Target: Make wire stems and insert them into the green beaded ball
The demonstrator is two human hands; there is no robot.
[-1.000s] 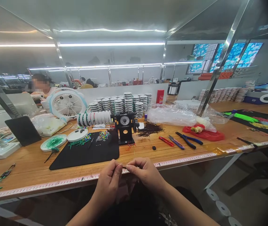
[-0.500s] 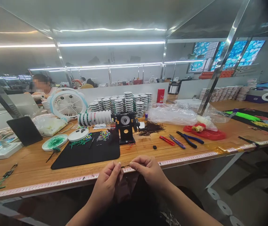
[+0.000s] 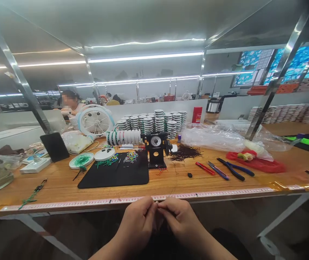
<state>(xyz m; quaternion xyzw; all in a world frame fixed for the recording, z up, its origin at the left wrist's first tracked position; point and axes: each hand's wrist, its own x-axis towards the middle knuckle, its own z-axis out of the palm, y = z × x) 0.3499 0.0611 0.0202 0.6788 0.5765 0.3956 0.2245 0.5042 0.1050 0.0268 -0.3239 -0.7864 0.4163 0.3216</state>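
My left hand (image 3: 138, 220) and my right hand (image 3: 180, 218) meet at the fingertips, just below the table's front edge. Both are closed in a pinch, and whatever lies between the fingertips is too small to make out. Something thin and see-through hangs dimly below them. Beyond the hands, a black mat (image 3: 116, 177) carries colored beads (image 3: 131, 156) and green strands (image 3: 104, 163). At its right edge stands a black machine (image 3: 156, 151) with a dial, with a row of white spools (image 3: 124, 137) on its left side.
Pliers (image 3: 234, 168), a blue-handled tool (image 3: 218, 170), a red cutter (image 3: 205, 168) and a pile of dark strands (image 3: 185, 152) lie right of the machine. Stacked spools (image 3: 159, 122) and a fan (image 3: 95, 121) stand behind. A person (image 3: 74, 104) sits at the far left.
My hands have come together and sit lower, off the table edge; the dark strand seen between them is no longer visible. The view has shifted left, so the table's things appear further right.
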